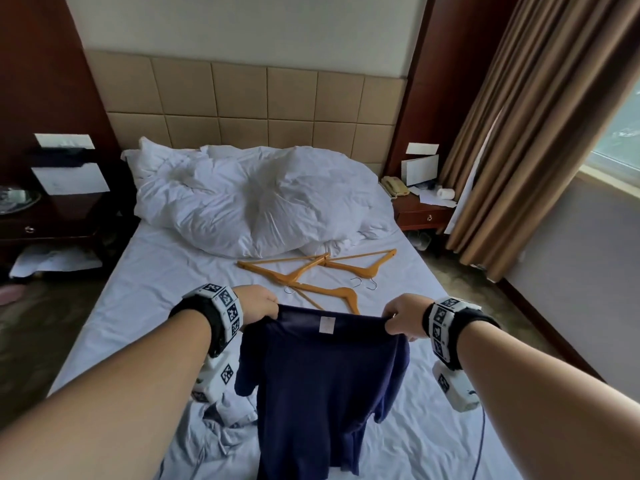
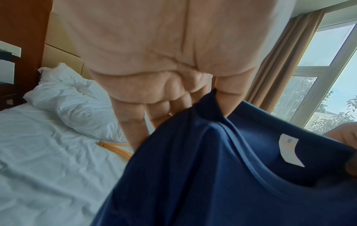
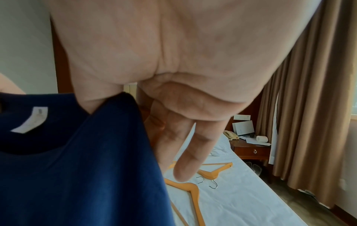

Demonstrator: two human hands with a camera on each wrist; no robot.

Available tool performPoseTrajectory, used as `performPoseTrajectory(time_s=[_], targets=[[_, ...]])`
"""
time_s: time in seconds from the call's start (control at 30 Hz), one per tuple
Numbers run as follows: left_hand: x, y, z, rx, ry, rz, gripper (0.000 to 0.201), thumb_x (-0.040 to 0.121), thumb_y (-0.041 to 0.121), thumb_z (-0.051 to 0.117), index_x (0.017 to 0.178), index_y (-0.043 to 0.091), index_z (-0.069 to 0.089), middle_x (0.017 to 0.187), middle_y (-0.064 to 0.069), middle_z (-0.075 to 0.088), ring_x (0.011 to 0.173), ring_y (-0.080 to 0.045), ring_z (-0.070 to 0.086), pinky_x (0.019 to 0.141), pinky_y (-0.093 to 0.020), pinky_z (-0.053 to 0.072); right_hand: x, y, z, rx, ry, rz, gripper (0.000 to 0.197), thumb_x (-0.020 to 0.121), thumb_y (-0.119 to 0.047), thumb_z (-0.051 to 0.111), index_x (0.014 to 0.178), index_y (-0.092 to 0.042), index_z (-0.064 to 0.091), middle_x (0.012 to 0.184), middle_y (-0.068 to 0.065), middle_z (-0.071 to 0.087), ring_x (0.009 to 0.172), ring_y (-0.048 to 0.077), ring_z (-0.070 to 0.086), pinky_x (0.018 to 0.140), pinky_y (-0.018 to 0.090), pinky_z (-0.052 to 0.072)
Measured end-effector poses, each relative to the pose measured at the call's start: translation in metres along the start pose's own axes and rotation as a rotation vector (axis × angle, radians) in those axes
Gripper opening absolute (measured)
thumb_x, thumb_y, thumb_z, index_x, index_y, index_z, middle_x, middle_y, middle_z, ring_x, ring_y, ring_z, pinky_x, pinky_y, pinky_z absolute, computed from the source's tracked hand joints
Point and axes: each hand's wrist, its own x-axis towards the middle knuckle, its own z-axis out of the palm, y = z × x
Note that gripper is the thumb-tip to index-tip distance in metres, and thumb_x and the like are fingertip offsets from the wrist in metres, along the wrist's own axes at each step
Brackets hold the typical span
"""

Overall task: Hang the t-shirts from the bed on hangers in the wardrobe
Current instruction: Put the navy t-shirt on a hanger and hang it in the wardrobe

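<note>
A navy blue t-shirt [image 1: 322, 386] hangs in the air above the foot of the bed [image 1: 145, 282], held up by its shoulders. My left hand [image 1: 258, 303] pinches the left shoulder, my right hand [image 1: 403, 318] pinches the right one. A white label [image 1: 326, 324] shows inside the collar. In the left wrist view the thumb and fingers [image 2: 222, 97] clamp the navy t-shirt [image 2: 212, 175]. In the right wrist view the thumb pinches the navy t-shirt [image 3: 86, 160] while two fingers [image 3: 185, 152] hang straight. Three wooden hangers [image 1: 322, 271] lie crossed on the sheet just beyond the shirt.
A crumpled white duvet [image 1: 256, 202] fills the head of the bed. A pale garment [image 1: 221, 427] lies bunched at the near left. Nightstands stand on both sides, the right one [image 1: 424, 209] with a phone. Brown curtains [image 1: 540, 133] and a window are to the right.
</note>
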Motion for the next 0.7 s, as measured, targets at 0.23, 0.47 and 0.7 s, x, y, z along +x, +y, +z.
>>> performPoseTrajectory(time_s=[0.23,0.47,0.7], targets=[[0.022,0.036,0.037,0.092,-0.012,-0.061,0.039,0.101,0.047,0.058,0.112,0.012,0.072,0.106,-0.004,0.071,0.098,-0.020,0.065,0.075,-0.024,0.045,0.037,0.059,0.000,0.083,-0.091,-0.024,0.029,0.077,-0.053,0.067,0.091,-0.028,0.076,0.082,-0.001,0.077,0.080,0.018,0.076,0.087,0.039,0.062],[0.070,0.070,0.108,0.089,0.025,-0.163,0.030,0.103,0.039,0.052,0.092,0.013,0.062,0.094,-0.008,0.066,0.091,-0.025,0.063,0.083,-0.032,0.047,0.088,0.145,0.015,0.014,-0.178,-0.028,0.041,0.077,-0.061,0.069,0.092,-0.023,0.078,0.086,0.001,0.079,0.083,0.023,0.076,0.084,0.037,0.062],[0.107,0.089,0.180,0.096,-0.007,-0.260,0.021,0.097,0.013,0.052,0.099,0.026,0.069,0.101,0.000,0.071,0.090,-0.017,0.065,0.069,-0.024,0.051,0.131,0.200,0.045,-0.036,-0.175,-0.006,0.025,0.088,-0.040,0.062,0.080,-0.017,0.068,0.071,-0.001,0.061,0.070,0.023,0.057,0.066,0.030,0.045]])
